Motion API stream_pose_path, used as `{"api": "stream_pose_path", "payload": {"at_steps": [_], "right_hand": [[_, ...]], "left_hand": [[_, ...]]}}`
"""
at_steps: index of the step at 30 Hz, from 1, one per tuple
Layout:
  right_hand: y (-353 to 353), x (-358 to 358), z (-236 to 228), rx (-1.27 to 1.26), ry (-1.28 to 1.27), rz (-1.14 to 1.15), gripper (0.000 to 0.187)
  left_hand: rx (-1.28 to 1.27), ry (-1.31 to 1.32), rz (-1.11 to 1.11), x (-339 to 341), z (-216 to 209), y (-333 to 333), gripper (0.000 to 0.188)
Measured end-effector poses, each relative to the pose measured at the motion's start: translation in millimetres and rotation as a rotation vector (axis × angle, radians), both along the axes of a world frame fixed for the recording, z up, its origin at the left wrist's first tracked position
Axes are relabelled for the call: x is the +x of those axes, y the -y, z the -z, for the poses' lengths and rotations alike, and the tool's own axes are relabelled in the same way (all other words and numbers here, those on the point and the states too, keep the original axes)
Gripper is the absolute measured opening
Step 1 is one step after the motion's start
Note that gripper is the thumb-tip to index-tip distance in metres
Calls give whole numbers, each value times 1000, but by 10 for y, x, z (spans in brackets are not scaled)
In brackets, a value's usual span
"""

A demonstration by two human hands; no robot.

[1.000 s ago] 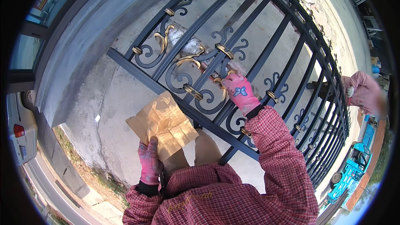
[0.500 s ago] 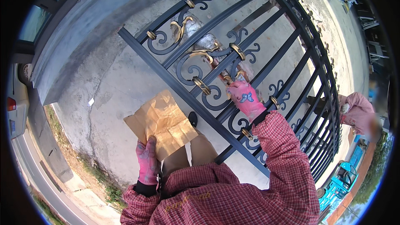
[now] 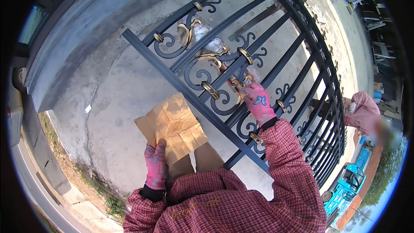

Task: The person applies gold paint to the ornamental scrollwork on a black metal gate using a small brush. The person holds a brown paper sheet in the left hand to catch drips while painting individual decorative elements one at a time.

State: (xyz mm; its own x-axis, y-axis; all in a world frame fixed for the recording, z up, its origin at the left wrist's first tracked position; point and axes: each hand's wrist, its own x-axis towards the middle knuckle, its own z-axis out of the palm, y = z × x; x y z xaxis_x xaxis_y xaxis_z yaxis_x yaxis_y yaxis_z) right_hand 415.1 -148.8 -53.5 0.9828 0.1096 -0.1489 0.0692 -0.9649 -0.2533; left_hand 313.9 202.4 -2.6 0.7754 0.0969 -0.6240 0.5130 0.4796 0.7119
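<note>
My left hand (image 3: 155,164), in a stained pink glove, grips the lower left edge of a creased sheet of cardboard (image 3: 174,125). The sheet is smeared with gold colour. My right hand (image 3: 258,102), in a pink glove with a blue butterfly patch, is closed beside a gold-tipped scroll of a black metal fence panel (image 3: 170,75). Its fingertips are at the scroll's gold leaf (image 3: 239,89); what they pinch, if anything, is too small to make out. Other scrolls carry gold leaves and gold collars (image 3: 210,89) around the bars.
The panel stretches from in front of me to the right, over a concrete floor (image 3: 125,108). Beyond its right side a person in a pink checked top (image 3: 364,110) bends toward it. A turquoise vehicle (image 3: 345,190) stands lower right. A low wall (image 3: 86,30) runs along the upper left.
My right hand has shifted slightly right and stays at the gold-tipped scroll. The cardboard sheet has moved a little to the right in my left hand. The whole view has turned slightly.
</note>
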Motion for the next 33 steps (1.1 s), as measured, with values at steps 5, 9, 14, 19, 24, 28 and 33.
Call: {"api": "stream_pose_path", "payload": {"at_steps": [5, 9, 14, 19, 24, 28, 33], "right_hand": [[30, 113, -247, 136, 129, 7, 28], [256, -4, -48, 238, 105, 144, 29], [366, -189, -265, 1455, -204, 653, 25], [502, -626, -424, 1903, -295, 645, 35], [761, -1100, -704, 1818, -176, 683, 38], [912, -1465, -886, 1626, 10, 557, 35], [697, -1778, -1150, 1275, 56, 295, 26]], "left_hand": [[6, -3, 35, 62, -11, 69, 31], [-13, 15, 63, 142, -51, 217, 30], [-16, 42, 54, -58, -9, 456, 33], [-10, 35, 43, -285, -145, 907, 33], [-31, 59, 39, -654, -186, 1423, 33], [-10, 80, 67, -907, -208, 1774, 31], [6, 116, 129, -1119, -333, 2032, 31]]}}
